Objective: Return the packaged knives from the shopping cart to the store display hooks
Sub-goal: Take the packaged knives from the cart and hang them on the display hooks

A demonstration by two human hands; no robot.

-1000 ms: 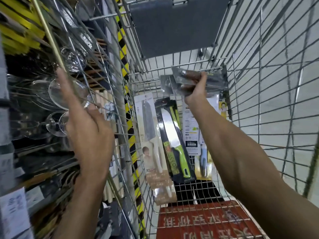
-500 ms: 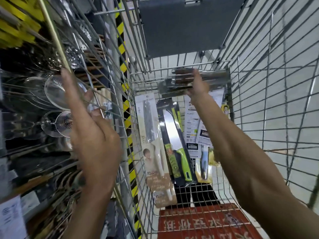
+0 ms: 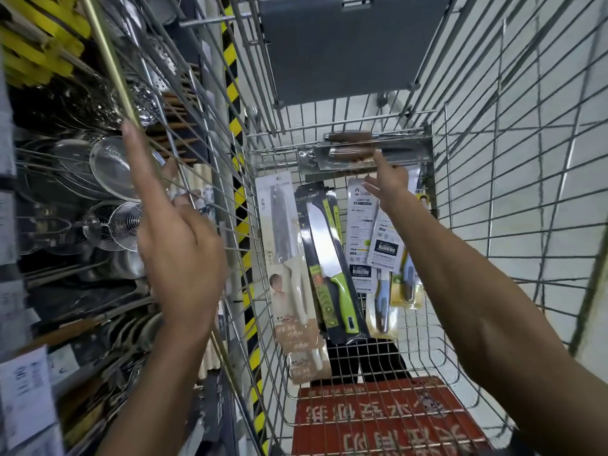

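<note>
Inside the wire shopping cart (image 3: 493, 199) lie several packaged knives. A white-handled knife pack (image 3: 289, 258) is on the left, a green-handled knife pack (image 3: 329, 258) beside it, and smaller knife packs (image 3: 383, 255) to the right. At the cart's far end a clear pack of wood-handled knives (image 3: 345, 153) lies crosswise against the wire. My right hand (image 3: 390, 185) reaches there with fingers spread, only the index fingertip touching that pack. My left hand (image 3: 177, 245) rests on the cart's left rim, index finger along the brass rail, other fingers curled on the wire.
Left of the cart a display rack holds metal strainers (image 3: 112, 166) and ladles close against the wire. A yellow-black striped post (image 3: 237, 126) runs along the cart's side. A grey flap (image 3: 345, 44) hangs above the far end. A red printed board (image 3: 378, 419) lies under the near end.
My right hand carried the wood-handled knife pack down to the cart's far end and let go; its fingers are now spread. My left hand stayed on the rim.
</note>
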